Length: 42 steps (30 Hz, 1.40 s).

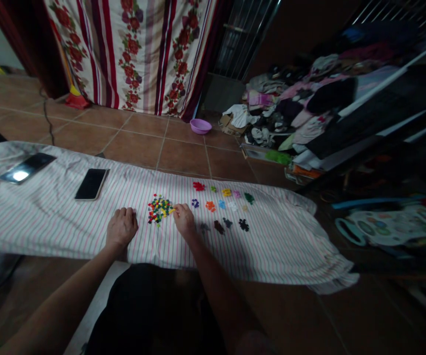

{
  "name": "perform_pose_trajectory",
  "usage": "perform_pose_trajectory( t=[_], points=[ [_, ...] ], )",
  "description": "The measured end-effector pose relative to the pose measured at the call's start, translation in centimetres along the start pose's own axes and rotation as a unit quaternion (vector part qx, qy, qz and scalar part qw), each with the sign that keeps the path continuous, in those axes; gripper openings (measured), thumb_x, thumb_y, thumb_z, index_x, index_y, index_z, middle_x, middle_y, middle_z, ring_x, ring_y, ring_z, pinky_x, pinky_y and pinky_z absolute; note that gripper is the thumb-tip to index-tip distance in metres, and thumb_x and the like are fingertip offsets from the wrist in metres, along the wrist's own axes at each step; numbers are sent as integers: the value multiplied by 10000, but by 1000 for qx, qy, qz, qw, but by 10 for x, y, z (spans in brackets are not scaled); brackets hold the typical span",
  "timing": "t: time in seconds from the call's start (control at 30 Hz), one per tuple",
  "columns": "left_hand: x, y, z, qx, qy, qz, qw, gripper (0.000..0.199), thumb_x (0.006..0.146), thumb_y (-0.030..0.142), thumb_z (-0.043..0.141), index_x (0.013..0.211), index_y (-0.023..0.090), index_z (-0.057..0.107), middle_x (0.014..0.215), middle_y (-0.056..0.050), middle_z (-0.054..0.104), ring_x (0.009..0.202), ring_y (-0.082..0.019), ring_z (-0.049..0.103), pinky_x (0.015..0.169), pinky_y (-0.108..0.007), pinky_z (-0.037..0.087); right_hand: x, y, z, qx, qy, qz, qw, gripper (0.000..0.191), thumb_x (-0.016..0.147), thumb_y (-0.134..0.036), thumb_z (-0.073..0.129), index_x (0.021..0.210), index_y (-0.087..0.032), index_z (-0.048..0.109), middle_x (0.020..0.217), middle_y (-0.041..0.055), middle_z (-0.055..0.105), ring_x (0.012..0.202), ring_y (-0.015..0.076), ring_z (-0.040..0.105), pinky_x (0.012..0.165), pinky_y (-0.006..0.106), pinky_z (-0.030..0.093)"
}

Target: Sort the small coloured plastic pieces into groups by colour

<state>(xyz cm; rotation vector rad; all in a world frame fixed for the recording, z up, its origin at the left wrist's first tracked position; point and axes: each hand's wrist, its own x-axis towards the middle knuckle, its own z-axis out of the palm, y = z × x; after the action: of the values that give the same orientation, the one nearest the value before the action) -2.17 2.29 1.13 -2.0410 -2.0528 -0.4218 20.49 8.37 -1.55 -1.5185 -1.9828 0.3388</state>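
A mixed pile of small coloured pieces (157,211) lies on the striped cloth (272,246); their exact kind is too small to tell. My right hand (184,219) is at the pile's right edge, thumb and finger pinched together at a small yellow piece (173,209). My left hand (123,227) rests on the cloth left of the pile, fingers curled under, with nothing seen in it. Right of my right hand are small single-colour heaps, among them red (198,186), orange (210,206), yellow (226,192), dark green (249,197), brown (218,227) and black (244,225).
A phone (92,184) and a shiny dark tablet-like device (27,168) lie on the cloth's left part. Beyond its far edge, a purple basin (200,126) stands on the tiled floor before a floral curtain (135,54). Clothes (294,103) are heaped at the right.
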Motion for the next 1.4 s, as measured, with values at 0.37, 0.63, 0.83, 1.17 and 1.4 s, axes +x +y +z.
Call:
perform_pose_trajectory(
  t=[0.37,0.63,0.83,1.17,1.4],
  points=[
    [-2,-1,4,-19,16,-1,1000,275,912,272,314,855,176,566,780,-103,562,810,-243,495,753,-365,370,-13,3,-4,19,37,-29,999,155,874,-155,456,883,-186,607,834,51,594,813,173,578,763,265,469],
    [-1,-1,2,-26,18,1,1000,247,894,273,344,830,182,564,755,-98,557,787,-245,497,746,-362,375,-16,3,-15,68,47,-13,997,117,896,-229,466,872,-202,578,841,53,625,818,181,598,776,285,482],
    [-2,-2,2,-10,26,10,1000,226,885,268,347,830,188,551,763,-98,571,791,-245,504,758,-367,381,-15,10,-16,89,42,6,995,135,878,-220,466,908,-196,595,850,57,659,810,175,626,756,277,492],
    [-2,-1,0,0,21,10,1000,269,894,292,317,832,180,553,768,-108,584,783,-244,514,733,-364,384,-11,37,-48,85,35,-4,996,198,848,-178,477,925,-201,658,878,52,671,789,162,628,755,269,504],
    [-3,-2,2,4,31,14,999,244,880,280,331,822,192,551,745,-94,570,763,-235,511,734,-368,386,6,78,-81,64,106,13,992,226,823,-183,472,894,-197,686,852,60,667,806,168,617,772,281,503]
  ],
)
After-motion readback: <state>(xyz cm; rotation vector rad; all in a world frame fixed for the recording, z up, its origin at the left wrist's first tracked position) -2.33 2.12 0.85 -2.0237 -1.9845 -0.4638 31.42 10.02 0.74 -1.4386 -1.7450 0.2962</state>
